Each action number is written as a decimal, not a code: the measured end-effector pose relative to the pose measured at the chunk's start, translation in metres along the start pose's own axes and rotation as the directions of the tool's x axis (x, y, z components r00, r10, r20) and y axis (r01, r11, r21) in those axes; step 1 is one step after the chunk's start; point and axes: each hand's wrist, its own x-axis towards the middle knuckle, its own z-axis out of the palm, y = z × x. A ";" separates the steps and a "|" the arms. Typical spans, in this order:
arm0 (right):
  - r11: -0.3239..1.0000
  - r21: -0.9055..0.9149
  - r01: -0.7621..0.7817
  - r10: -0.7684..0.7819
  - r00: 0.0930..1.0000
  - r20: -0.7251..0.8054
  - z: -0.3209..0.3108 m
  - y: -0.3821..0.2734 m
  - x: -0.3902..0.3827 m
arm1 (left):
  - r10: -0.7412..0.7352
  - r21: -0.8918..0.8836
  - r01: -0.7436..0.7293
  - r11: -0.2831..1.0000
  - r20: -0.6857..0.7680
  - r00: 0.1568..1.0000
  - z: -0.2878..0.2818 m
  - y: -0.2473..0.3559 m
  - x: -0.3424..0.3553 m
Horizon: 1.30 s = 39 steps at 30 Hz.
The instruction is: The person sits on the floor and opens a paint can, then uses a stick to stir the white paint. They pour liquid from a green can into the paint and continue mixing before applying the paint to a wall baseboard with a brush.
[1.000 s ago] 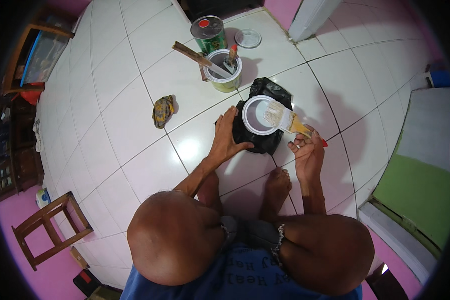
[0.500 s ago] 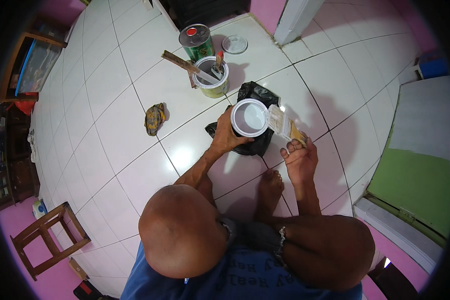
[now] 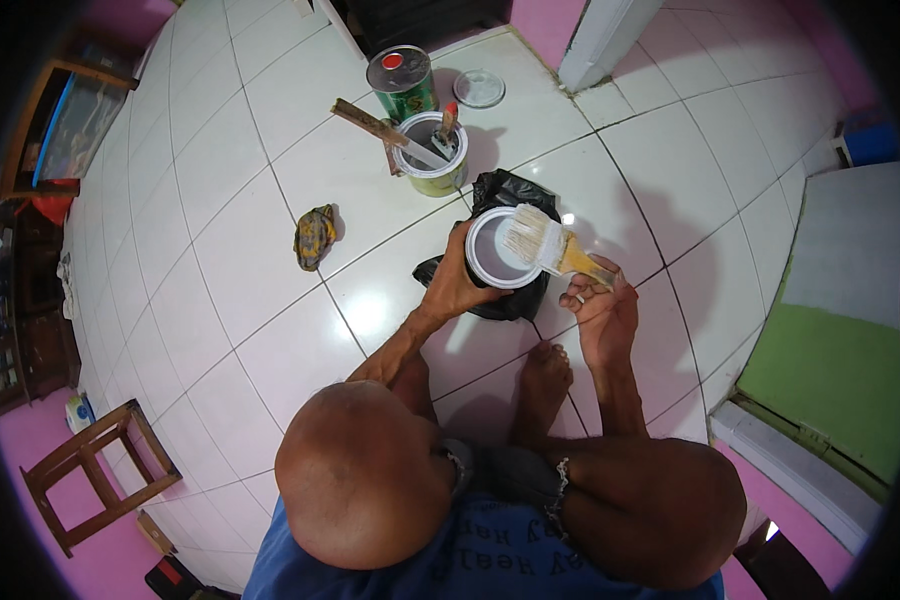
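My left hand (image 3: 457, 278) is wrapped round the side of a paint can (image 3: 478, 272) with a white rim and pale paint inside. Under and around that can lies a black plastic bag (image 3: 513, 188). In my right hand (image 3: 602, 310) is a paintbrush (image 3: 576, 260), its yellowish wooden handle pinched between the fingers. White paint coats the bristles, which hang over the right part of the can's mouth. Whether they touch the paint inside I cannot tell.
Beyond stands an open bucket (image 3: 436, 185) holding a wooden stick (image 3: 363, 120) and a red-tipped brush (image 3: 448, 122). A green tin (image 3: 411, 100) and round lid (image 3: 479, 88) are behind it. A stained rag (image 3: 314, 238) lies left. At right is a panel (image 3: 830, 370), partly green, partly pale.
The brush has swung left, from beside the can's right rim to over its mouth. My left hand keeps its hold on the can.
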 end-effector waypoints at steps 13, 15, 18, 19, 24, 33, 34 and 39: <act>0.988 -0.117 -0.100 0.092 0.993 -0.073 0.027 0.012 0.001 | -0.068 -0.105 0.067 0.992 -0.006 0.998 0.005 0.008 -0.006; 0.991 -0.080 -0.111 0.105 0.992 -0.070 0.027 0.011 -0.001 | -0.053 -0.050 0.052 0.997 -0.009 0.999 0.005 0.009 -0.005; 0.994 -0.029 -0.110 0.108 0.993 -0.056 0.023 0.014 -0.002 | -0.062 -0.143 0.059 0.988 -0.013 0.998 0.005 0.008 -0.008; 0.993 -0.050 -0.110 0.107 0.992 -0.066 0.023 0.015 -0.002 | -0.063 -0.142 0.060 0.988 -0.017 0.998 0.005 0.008 -0.008; 0.986 -0.138 -0.099 0.100 0.995 0.004 0.009 0.021 -0.002 | -0.068 -0.114 0.062 0.992 -0.047 0.997 0.005 0.012 -0.011; 0.387 -0.916 0.108 -0.226 0.974 0.019 -0.030 0.041 -0.016 | -0.194 -0.072 0.189 0.979 -0.080 0.978 -0.026 0.027 -0.021; 0.059 -0.978 0.200 -0.234 0.955 0.181 -0.026 0.045 -0.012 | -0.205 -0.061 0.200 0.978 -0.086 0.975 -0.032 0.027 -0.026; -0.365 -0.842 0.398 0.009 0.906 0.424 -0.037 0.085 0.035 | -0.247 -0.007 0.247 0.969 -0.091 0.965 -0.050 0.030 -0.042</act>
